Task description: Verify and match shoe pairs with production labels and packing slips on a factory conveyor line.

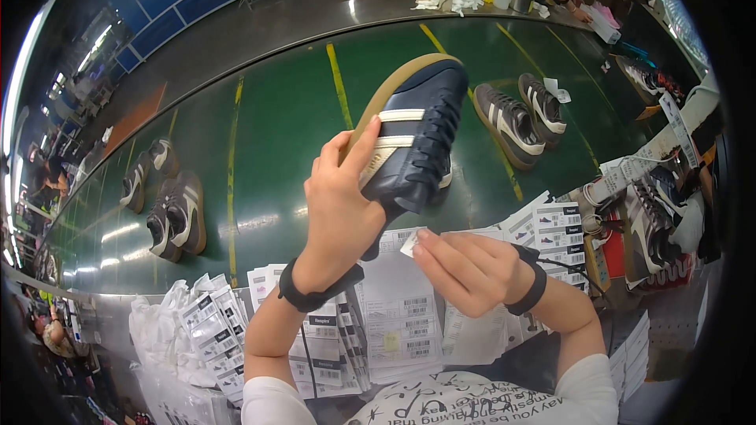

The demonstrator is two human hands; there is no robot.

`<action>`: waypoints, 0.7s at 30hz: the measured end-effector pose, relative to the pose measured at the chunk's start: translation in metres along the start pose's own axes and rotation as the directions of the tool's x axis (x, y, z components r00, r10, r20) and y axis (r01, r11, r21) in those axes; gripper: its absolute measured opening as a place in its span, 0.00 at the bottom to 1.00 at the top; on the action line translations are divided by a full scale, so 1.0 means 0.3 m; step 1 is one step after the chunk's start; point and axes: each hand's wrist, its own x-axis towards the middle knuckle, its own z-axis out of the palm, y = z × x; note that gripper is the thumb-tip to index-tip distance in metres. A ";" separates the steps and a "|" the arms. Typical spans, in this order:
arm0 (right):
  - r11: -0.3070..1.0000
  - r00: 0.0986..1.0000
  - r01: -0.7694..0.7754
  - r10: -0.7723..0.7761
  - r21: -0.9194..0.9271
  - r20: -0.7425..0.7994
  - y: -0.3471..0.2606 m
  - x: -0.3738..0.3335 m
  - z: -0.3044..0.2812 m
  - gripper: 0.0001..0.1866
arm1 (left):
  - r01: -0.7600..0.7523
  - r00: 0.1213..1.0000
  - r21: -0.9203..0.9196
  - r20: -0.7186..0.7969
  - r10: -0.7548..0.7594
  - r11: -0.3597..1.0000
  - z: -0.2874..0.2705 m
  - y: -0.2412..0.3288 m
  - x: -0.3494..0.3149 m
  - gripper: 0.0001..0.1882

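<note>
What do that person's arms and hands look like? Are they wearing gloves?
No gloves! The left hand and right hand are both bare. There's a wide dark band on the left wrist and another dark band on the right wrist. The forearms are bare too, below short white sleeves.

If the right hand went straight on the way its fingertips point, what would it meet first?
Pinching a small white slip, the right hand would likely meet the lower end of the navy shoe in the left hand first. Depth is unclear here, so it might pass in front or behind.
</note>
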 end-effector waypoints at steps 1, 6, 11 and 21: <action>0.997 0.997 0.075 -0.075 -0.020 0.028 -0.003 0.010 0.015 0.10 | -0.027 1.000 0.018 0.013 0.027 0.999 -0.016 0.037 -0.010 0.43; 0.988 0.991 0.082 -0.067 -0.130 0.115 -0.017 0.078 0.078 0.11 | -0.061 0.997 -0.018 0.048 0.061 0.998 -0.063 0.143 -0.020 0.45; 0.963 0.785 -0.266 0.185 0.052 0.591 -0.014 0.113 0.022 0.04 | -0.092 0.995 0.117 -0.015 0.094 0.989 -0.029 0.125 -0.029 0.44; 0.268 0.424 -0.905 0.626 0.330 0.654 0.290 -0.194 0.078 0.10 | 0.333 0.940 -0.028 0.092 -0.329 0.943 0.088 -0.336 0.149 0.31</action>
